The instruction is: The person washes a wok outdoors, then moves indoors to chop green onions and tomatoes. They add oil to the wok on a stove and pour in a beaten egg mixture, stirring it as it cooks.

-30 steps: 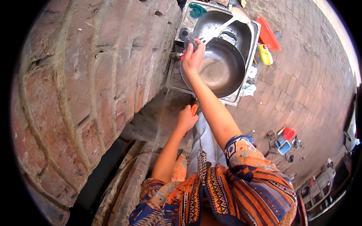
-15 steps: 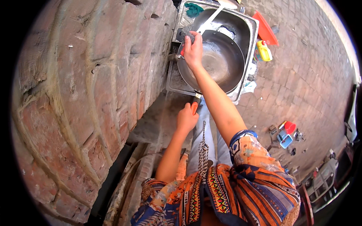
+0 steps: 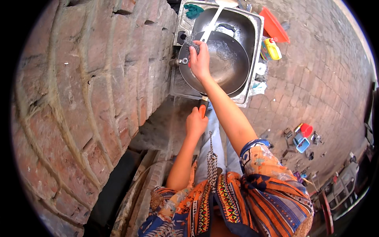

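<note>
My left hand [image 3: 196,121] is closed round the black and orange handle [image 3: 203,108] of a dark wok [image 3: 231,65]. The wok sits over a stainless steel sink [image 3: 256,51], its handle pointing towards me. Above the wok's left side, my right hand [image 3: 200,61] has its fingers closed on a grey steel wool scourer [image 3: 192,42]. A small red part shows beside that hand; what it belongs to is hidden. A white long-handled utensil [image 3: 212,25] lies across the sink, its handle end close to my right fingers.
A brick wall [image 3: 79,98] rises close on the left. A metal tap [image 3: 179,61] stands at the sink's left edge, and a dark green cloth [image 3: 193,11] lies at its far corner. Right of the sink are a red basin [image 3: 274,25] and a yellow bottle [image 3: 271,49].
My right hand and the scourer have moved slightly towards me along the wok's left side. My left hand keeps its hold on the handle. The whole view has shifted a little.
</note>
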Motion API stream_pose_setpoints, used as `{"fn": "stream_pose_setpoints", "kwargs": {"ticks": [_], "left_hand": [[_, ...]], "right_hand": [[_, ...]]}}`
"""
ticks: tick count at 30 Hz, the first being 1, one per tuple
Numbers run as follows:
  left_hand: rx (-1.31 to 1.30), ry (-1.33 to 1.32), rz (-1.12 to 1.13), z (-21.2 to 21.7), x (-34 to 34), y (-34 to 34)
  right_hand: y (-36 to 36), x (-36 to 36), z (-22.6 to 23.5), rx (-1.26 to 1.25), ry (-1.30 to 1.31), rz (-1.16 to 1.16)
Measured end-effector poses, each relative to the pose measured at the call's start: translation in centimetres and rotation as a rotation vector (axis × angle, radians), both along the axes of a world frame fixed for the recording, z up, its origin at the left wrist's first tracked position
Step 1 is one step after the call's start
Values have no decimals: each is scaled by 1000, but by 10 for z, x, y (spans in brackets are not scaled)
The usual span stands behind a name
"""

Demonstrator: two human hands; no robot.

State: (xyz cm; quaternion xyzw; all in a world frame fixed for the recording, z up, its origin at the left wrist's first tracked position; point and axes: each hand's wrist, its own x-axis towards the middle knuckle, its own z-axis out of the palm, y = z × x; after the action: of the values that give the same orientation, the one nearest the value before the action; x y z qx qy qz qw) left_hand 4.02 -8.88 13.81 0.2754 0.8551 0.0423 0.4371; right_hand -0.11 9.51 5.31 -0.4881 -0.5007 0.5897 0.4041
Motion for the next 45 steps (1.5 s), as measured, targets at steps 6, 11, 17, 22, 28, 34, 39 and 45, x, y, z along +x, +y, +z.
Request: {"fn": "stream_pose_setpoints", "kwargs": {"ticks": [6, 11, 17, 22, 28, 34, 39, 45], "left_hand": [[65, -23, 36, 2, 5, 6], [3, -4, -68, 17, 4, 17], [-105, 40, -98, 35, 18, 8], [-32, 64, -124, 25, 29, -30], [55, 46, -28, 11, 49, -104], [211, -175, 239, 2, 75, -149], [261, -713, 547, 45, 84, -119], [434, -24, 57, 50, 119, -93]], "right_hand": [[-20, 54, 24, 57, -121, 6], [-20, 139, 84, -187, -111, 242], [-34, 232, 125, -627, -143, 658], [-28, 250, 88, -661, -119, 735], [-28, 286, 139, -632, -243, 781], [-46, 343, 230, -672, -191, 719], [-42, 359, 285, -539, -62, 583], [-30, 391, 331, -341, -29, 417]]}}
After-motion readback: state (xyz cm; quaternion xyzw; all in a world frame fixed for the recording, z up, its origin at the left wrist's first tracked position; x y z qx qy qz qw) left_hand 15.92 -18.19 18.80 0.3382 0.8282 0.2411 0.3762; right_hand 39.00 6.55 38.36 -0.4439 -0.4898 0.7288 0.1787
